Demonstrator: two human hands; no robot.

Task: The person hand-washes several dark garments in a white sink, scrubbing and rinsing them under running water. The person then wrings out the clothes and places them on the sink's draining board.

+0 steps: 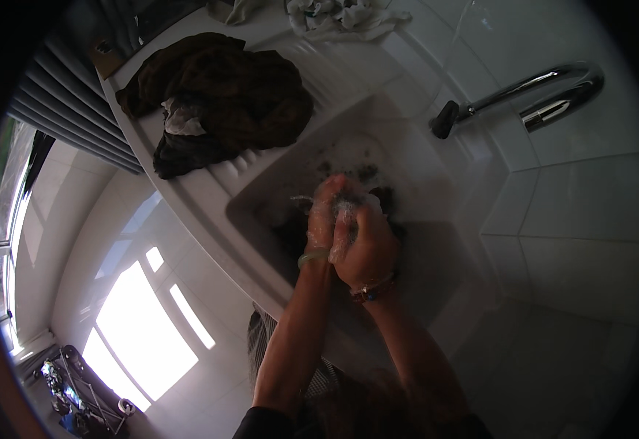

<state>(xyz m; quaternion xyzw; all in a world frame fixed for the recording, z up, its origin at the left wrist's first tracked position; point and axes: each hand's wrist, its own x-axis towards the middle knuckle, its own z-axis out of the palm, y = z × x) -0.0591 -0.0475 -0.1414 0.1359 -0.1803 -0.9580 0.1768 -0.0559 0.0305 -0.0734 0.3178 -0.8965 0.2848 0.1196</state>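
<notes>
A white washing sink with a ribbed draining board at its far-left end carries nearly everything here. Behind it, white wall tiles run along the right, and a chrome tap with a dark nozzle reaches out from that wall toward the basin's far right corner.

On the draining board lies a heap of dark brown clothes, crumpled, with a scrap of pale fabric showing at its near-left side. It looks set aside, though whether it is washed or waiting I cannot tell. At the far edge, beyond the board, a pale crumpled cloth lies partly out of view.

In the basin's middle, a dark garment sits in suds, and both hands work it together. The left hand, a pale green band at its wrist, is curled shut around a bunch of the soapy fabric. The right hand, with a dark bracelet at the wrist, is closed tight against it, pressing the same bunch.

Judging by the foam over fingers and cloth, scrubbing is in mid-course: the garment is soaped but unrinsed, the tap shows no running water, and wringing remains.
</notes>
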